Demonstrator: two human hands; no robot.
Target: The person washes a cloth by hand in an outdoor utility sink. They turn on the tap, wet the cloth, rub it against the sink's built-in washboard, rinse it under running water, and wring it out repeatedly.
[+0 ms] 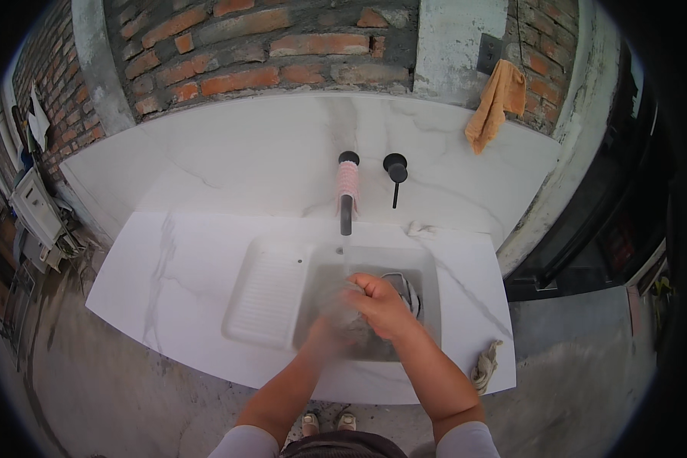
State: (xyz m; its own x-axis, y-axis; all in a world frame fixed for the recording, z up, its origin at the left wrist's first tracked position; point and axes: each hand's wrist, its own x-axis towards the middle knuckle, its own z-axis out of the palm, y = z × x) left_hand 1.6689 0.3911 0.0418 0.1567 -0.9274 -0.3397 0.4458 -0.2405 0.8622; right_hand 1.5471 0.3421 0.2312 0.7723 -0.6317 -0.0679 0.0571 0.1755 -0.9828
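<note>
Water runs from the black wall-mounted faucet point(346, 214) into the white sink basin point(429, 275). Under the stream, my right hand point(380, 309) has its fingers curled and its thumb pressed on a wet greyish cloth point(346, 306). This cloth is smeared by motion and haze, so its outline is unclear. My left hand point(327, 335) is low in the basin against the same cloth; blur hides its fingers and grip. Just beyond my right hand lies a bundled grey fabric item with dark and white bands point(403, 286), partly in the water.
A ribbed washboard point(266, 292) is moulded left of the basin. A pink-and-white cloth point(348, 178) wraps the spout; the black lever handle point(396, 172) is beside it. A crumpled rag point(485, 366) sits at the counter's right edge. An orange cloth point(495, 106) hangs above the backsplash.
</note>
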